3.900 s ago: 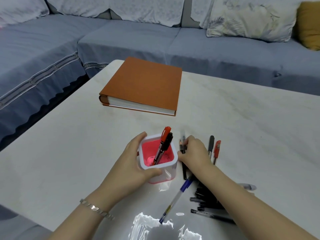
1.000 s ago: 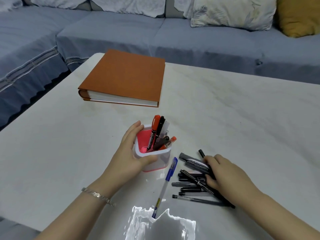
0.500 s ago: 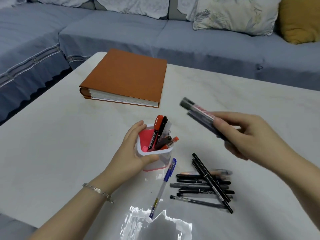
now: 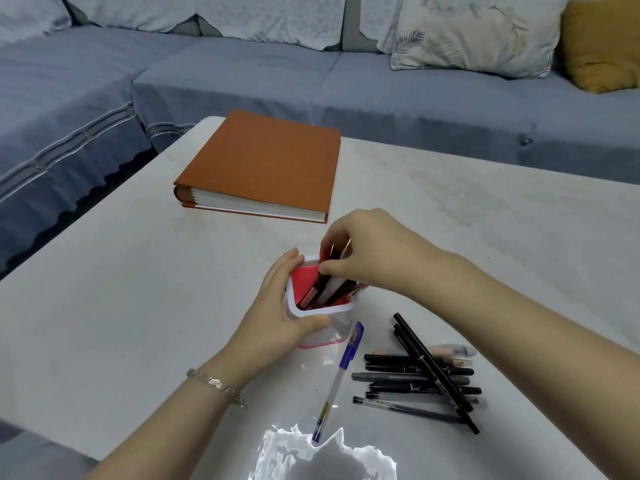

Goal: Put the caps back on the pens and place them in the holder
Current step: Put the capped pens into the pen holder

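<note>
The white table point(image 4: 138, 306) is big, smooth and shiny, so I think small things slide on it. The pink holder point(image 4: 325, 310) stands on it close to me. It looks light and could tip over, so my left hand point(image 4: 273, 306) wraps around its side, thumb at the front, and holds it steady. My right hand point(image 4: 370, 251) is over the holder with bent fingers, pinching the tops of the bunch of pens point(image 4: 325, 289) that lean inside it. A pile of dark pens point(image 4: 415, 379) lies on the table to the right. A blue pen point(image 4: 341, 372) lies just beside the holder. Pens are thin, hard, light and round, so they likely roll and slip. I would pinch one in the middle. I cannot tell if every pen has its cap.
</note>
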`<action>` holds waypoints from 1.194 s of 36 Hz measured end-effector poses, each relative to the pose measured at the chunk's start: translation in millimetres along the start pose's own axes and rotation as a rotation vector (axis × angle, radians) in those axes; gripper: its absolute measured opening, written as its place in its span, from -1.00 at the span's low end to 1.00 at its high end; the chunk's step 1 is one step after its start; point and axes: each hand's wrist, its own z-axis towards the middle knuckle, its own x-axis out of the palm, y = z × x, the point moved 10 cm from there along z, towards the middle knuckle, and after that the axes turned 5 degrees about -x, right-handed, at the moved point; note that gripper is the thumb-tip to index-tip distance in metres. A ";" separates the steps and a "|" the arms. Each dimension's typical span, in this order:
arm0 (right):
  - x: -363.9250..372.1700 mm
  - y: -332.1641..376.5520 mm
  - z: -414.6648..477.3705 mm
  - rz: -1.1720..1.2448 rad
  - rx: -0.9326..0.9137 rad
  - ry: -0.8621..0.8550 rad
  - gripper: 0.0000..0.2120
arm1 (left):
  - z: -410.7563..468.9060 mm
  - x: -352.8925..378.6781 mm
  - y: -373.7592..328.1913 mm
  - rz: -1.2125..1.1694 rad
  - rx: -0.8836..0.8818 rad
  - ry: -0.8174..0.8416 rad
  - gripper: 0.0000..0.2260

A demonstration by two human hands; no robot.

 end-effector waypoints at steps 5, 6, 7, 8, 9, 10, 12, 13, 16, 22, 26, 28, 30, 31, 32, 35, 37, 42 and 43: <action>-23.7 -31.4 -45.8 0.127 0.048 -0.260 -0.84 | 1.0 -0.6 -1.1 0.005 0.012 -0.004 -0.32; -24.7 -47.7 -57.4 0.133 0.102 -0.285 -0.87 | 1.3 -0.5 -0.8 0.003 0.012 -0.004 -0.32; -20.0 -67.2 -68.1 0.125 0.172 -0.273 -0.90 | 1.5 -0.9 0.3 -0.002 0.013 -0.007 -0.32; -11.1 -87.2 -78.9 0.113 0.250 -0.227 -0.92 | 1.6 -1.4 0.8 -0.005 0.016 -0.013 -0.32; 1.8 -106.4 -89.8 0.103 0.329 -0.160 -0.94 | 1.6 -1.6 1.8 -0.006 0.017 -0.016 -0.32; 15.9 -122.1 -100.2 0.099 0.394 -0.091 -0.93 | 1.4 -1.4 2.2 -0.006 0.018 -0.015 -0.32; 42.2 -143.5 -118.2 0.102 0.476 0.020 -0.87 | 1.2 -0.6 2.3 0.000 0.020 -0.009 -0.31; 52.6 -149.3 -125.2 0.101 0.502 0.060 -0.83 | 1.2 -0.6 1.9 0.007 0.021 -0.009 -0.31; 69.2 -153.8 -136.1 0.102 0.531 0.090 -0.75 | 0.6 -0.6 -0.8 0.038 0.023 -0.016 -0.32; 88.1 -138.1 -126.7 -0.086 0.447 0.142 -0.74 | -0.1 0.7 -1.1 0.033 0.005 -0.003 -0.33; 89.9 -133.5 -122.1 -0.137 0.409 0.109 -0.82 | -0.5 1.1 -3.5 0.042 0.000 0.000 -0.33; 82.1 -134.4 -122.2 -0.009 0.409 0.028 -0.86 | -0.4 0.9 -4.6 0.043 -0.006 0.009 -0.32; 69.1 -133.3 -122.5 0.198 0.410 -0.078 -0.83 | -1.3 0.2 -6.3 0.058 -0.012 0.011 -0.32; 60.0 -130.2 -122.0 0.290 0.404 -0.133 -0.83 | -2.6 -0.8 -7.9 0.079 -0.008 0.001 -0.31; 50.6 -124.9 -121.2 0.364 0.393 -0.176 -0.85 | -4.8 -2.0 -11.3 0.114 0.005 -0.021 -0.31; 24.0 -100.6 -117.8 0.480 0.335 -0.242 -0.75 | -18.0 -8.2 -40.3 0.201 0.141 -0.148 -0.41; 6.4 -82.4 -114.2 0.458 0.279 -0.278 -0.61 | -26.4 -10.3 -64.5 0.157 0.224 -0.209 -0.53; -15.4 -40.5 -100.1 0.321 0.117 -0.302 -0.55 | -30.0 1.1 -95.2 -0.148 0.177 -0.173 -0.75; -17.3 -36.0 -97.6 0.302 0.100 -0.308 -0.57 | -29.4 2.8 -98.0 -0.175 0.171 -0.166 -0.77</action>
